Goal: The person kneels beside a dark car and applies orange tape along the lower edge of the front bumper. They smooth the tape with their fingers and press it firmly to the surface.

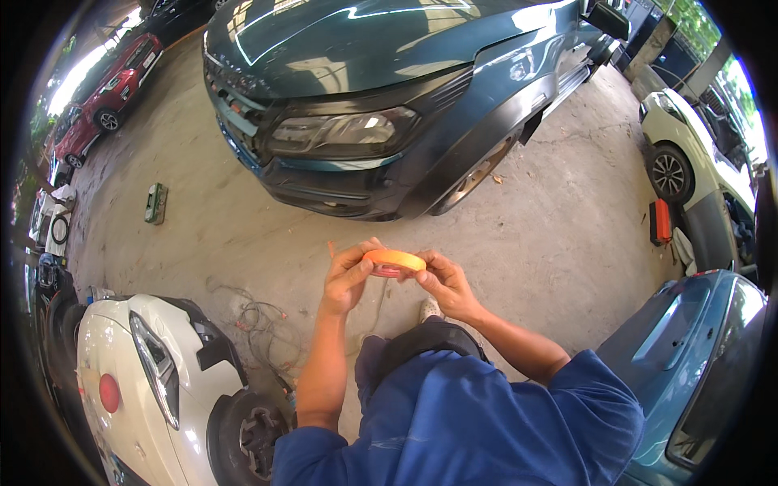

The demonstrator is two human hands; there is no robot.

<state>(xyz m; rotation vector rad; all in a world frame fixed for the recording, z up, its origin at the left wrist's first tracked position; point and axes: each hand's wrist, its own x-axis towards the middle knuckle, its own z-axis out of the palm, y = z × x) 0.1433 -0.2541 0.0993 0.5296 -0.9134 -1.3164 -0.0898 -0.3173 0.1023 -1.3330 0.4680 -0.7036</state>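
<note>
A roll of orange tape (395, 260) is held up in front of my body, between both hands. My left hand (350, 274) pinches its left side, thumb toward me, with one finger raised. On the other side my right hand (447, 283) grips the roll's edge between thumb and fingers. The inside of the ring looks reddish. Beyond the hands stands a dark blue-green pickup (340, 97), its front corner and headlight (344, 132) facing me.
A white car (138, 381) is close at left, a blue vehicle (673, 340) at right. Cables (261, 320) lie tangled on the concrete floor. A green case (156, 203) sits farther left, and a red-orange box (660, 221) is beside a light-coloured car (689, 138).
</note>
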